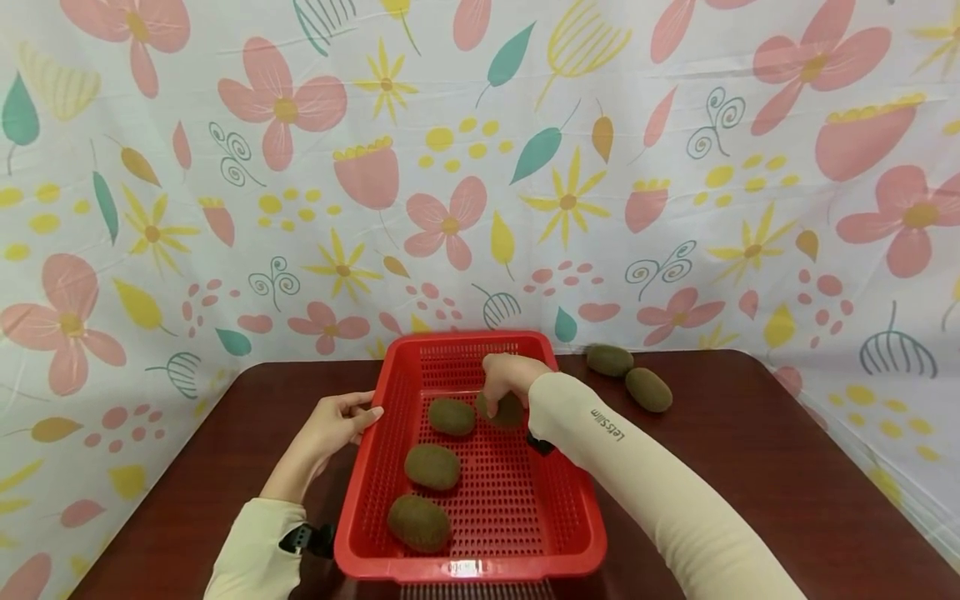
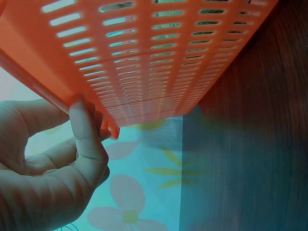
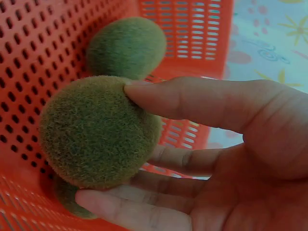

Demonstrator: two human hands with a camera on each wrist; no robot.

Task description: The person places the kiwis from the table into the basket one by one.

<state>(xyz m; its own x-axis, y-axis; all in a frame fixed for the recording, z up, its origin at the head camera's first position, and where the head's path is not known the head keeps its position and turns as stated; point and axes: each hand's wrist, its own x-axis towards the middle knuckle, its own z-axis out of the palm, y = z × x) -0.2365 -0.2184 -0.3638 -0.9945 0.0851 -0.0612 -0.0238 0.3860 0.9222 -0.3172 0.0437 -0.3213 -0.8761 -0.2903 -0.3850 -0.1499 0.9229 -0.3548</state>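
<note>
A red perforated plastic basket [image 1: 555,568] stands on the table. With thumb and fingers my left hand [image 1: 333,429] grips its left rim; in the left wrist view the thumb and fingertips pinch the rim's edge [image 2: 53,98]. Inside the basket, toward its far right, my right hand [image 1: 513,379] holds a brown fuzzy kiwi [image 3: 98,132] between thumb and fingers. Three more kiwis lie along the basket's left side: a far one [image 1: 452,417], a middle one [image 1: 432,467] and a near one [image 1: 420,523].
Two kiwis lie on the dark wooden table [image 1: 720,467] right of the basket, one at the back [image 1: 610,360] and one slightly nearer [image 1: 648,390]. A flower-patterned cloth [image 1: 450,167] hangs behind the table.
</note>
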